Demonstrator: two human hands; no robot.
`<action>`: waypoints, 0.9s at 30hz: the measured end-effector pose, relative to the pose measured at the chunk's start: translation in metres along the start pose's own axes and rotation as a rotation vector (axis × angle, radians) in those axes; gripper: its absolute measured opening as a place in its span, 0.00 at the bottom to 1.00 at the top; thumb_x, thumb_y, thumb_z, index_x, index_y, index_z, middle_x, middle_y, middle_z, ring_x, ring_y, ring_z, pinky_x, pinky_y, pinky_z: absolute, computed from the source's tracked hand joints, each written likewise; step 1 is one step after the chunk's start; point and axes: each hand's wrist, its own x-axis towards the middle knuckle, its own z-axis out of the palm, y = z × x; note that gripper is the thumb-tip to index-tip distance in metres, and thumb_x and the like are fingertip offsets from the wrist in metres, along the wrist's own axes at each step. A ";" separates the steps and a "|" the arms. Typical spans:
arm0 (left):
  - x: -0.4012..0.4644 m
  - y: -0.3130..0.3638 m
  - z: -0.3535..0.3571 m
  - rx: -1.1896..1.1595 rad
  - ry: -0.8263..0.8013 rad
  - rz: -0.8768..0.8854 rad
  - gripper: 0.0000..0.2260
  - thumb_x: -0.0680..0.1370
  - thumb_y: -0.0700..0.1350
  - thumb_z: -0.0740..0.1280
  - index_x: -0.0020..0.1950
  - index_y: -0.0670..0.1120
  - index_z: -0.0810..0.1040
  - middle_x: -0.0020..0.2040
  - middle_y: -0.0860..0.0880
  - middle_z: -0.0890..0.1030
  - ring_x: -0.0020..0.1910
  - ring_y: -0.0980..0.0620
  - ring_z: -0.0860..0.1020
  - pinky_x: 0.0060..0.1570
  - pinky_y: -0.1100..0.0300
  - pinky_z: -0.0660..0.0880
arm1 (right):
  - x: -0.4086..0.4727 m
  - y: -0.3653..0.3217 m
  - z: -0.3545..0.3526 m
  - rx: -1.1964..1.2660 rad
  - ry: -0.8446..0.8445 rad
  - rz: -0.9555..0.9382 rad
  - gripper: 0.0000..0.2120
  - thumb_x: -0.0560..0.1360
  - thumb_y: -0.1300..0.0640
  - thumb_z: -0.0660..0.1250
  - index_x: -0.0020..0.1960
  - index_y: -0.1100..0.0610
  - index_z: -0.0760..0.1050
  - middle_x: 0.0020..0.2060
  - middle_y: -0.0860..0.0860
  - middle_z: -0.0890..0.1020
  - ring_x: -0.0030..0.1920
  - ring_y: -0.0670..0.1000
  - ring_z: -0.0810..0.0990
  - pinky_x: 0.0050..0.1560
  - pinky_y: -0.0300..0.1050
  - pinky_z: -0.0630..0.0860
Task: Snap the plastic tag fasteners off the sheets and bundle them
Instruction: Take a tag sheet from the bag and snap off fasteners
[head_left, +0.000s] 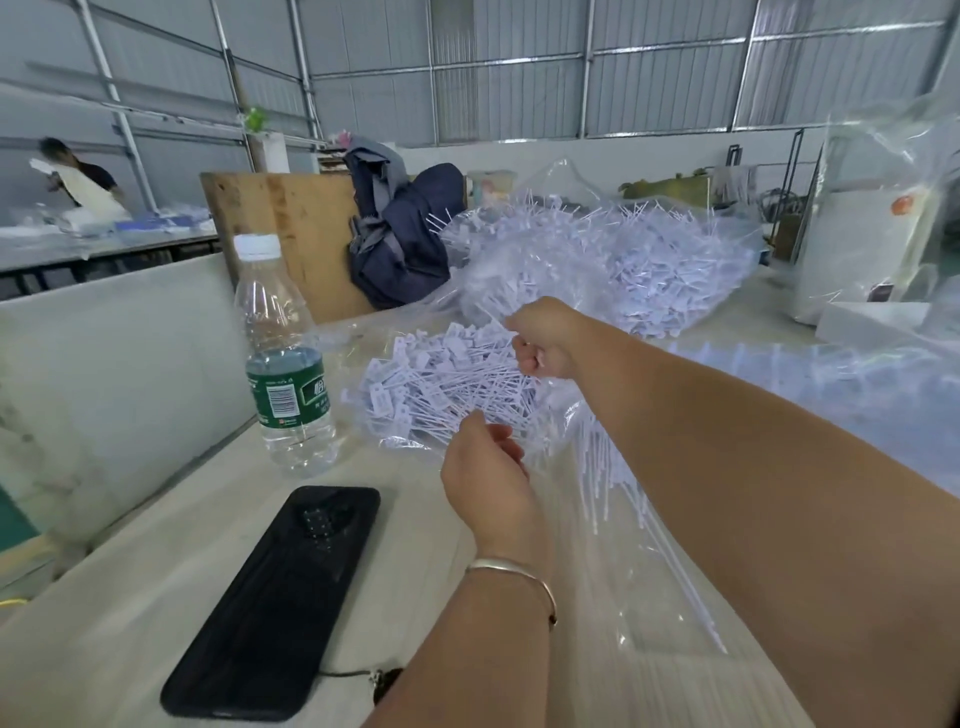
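A small heap of loose white plastic tag fasteners (441, 379) lies on clear plastic film in the middle of the table. My right hand (545, 338) is curled at the heap's far right edge and pinches a thin white fastener stem. My left hand (485, 478) hovers at the heap's near edge with fingers loosely bent; whether it holds a fastener I cannot tell. Behind them a big clear bag (597, 260) bulges with many more fasteners. Long white strips of fasteners (613, 467) lie under film below my right forearm.
A water bottle (285, 364) stands left of the heap, a black phone (275, 597) lies in front of it. A dark backpack (400, 234) leans on a wooden board (291, 223). A white panel (119, 374) borders the table's left side. A person (78, 176) works far left.
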 end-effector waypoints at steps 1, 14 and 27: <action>-0.001 0.000 0.000 0.006 -0.004 0.005 0.13 0.75 0.49 0.63 0.33 0.43 0.75 0.24 0.51 0.72 0.20 0.55 0.66 0.20 0.67 0.62 | -0.002 0.001 0.000 0.041 -0.023 -0.029 0.05 0.79 0.64 0.61 0.55 0.60 0.70 0.33 0.55 0.67 0.30 0.50 0.63 0.31 0.42 0.64; -0.022 0.006 0.002 0.185 -0.201 0.187 0.09 0.74 0.39 0.63 0.34 0.43 0.72 0.29 0.47 0.71 0.26 0.51 0.66 0.26 0.62 0.62 | -0.089 0.041 -0.071 -0.148 0.065 -0.455 0.13 0.71 0.74 0.60 0.41 0.63 0.82 0.40 0.58 0.84 0.43 0.52 0.84 0.43 0.39 0.81; -0.082 -0.016 0.005 1.239 -1.219 1.001 0.40 0.57 0.70 0.74 0.67 0.61 0.70 0.65 0.64 0.65 0.68 0.65 0.58 0.64 0.72 0.55 | -0.205 0.128 -0.193 -0.557 0.445 -0.734 0.16 0.68 0.70 0.59 0.30 0.55 0.78 0.25 0.49 0.79 0.27 0.53 0.75 0.32 0.45 0.71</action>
